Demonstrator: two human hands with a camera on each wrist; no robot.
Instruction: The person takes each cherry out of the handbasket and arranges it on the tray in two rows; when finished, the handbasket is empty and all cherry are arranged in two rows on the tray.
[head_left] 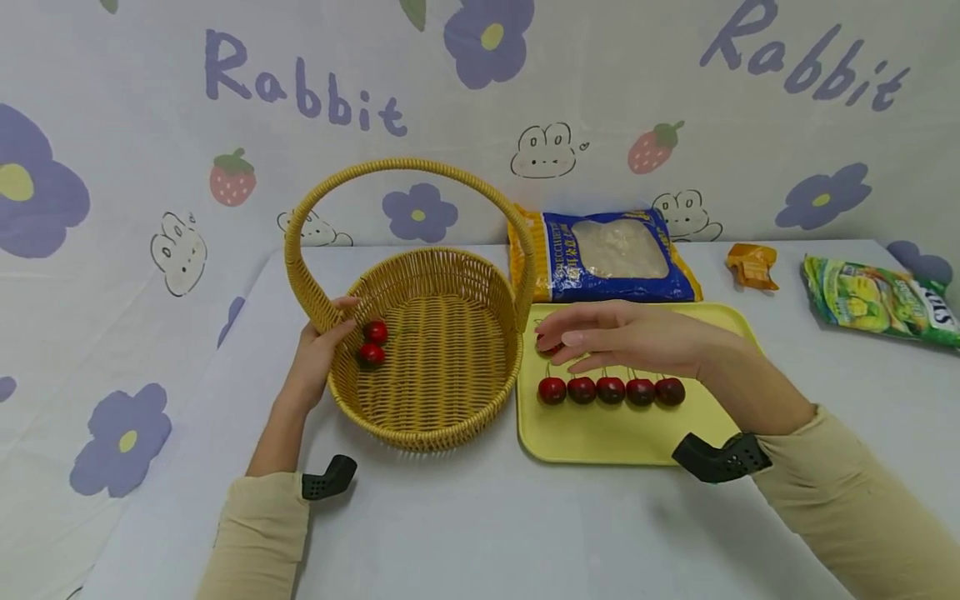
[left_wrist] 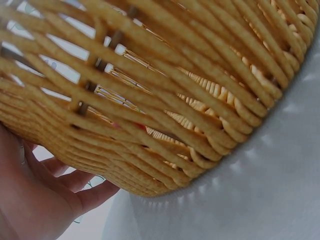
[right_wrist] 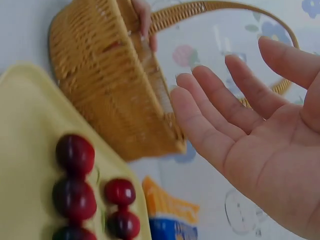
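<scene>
My left hand [head_left: 313, 354] grips the left rim of a round wicker basket [head_left: 431, 429] at the foot of its tall hoop handle. In the left wrist view, fingers [left_wrist: 95, 196] of that hand lie along the outside of the weave. Two red cherries [head_left: 371, 356] lie inside the basket near that side. Over a yellow tray [head_left: 600, 442], my right hand [head_left: 637, 337] is held with loosely bent fingers and an empty palm. A front row of several dark red cherries [head_left: 611, 390] with stems lies on the tray. Behind it are more cherries [right_wrist: 120, 192], mostly hidden by the right hand in the head view.
A blue and yellow food bag [head_left: 618, 250] lies behind the tray. Farther right are a small orange packet [head_left: 752, 267] and a green snack bag [head_left: 877, 298]. A printed cloth [head_left: 465, 125] hangs behind the white table [head_left: 480, 533]. The basket's handle arches high above its rim.
</scene>
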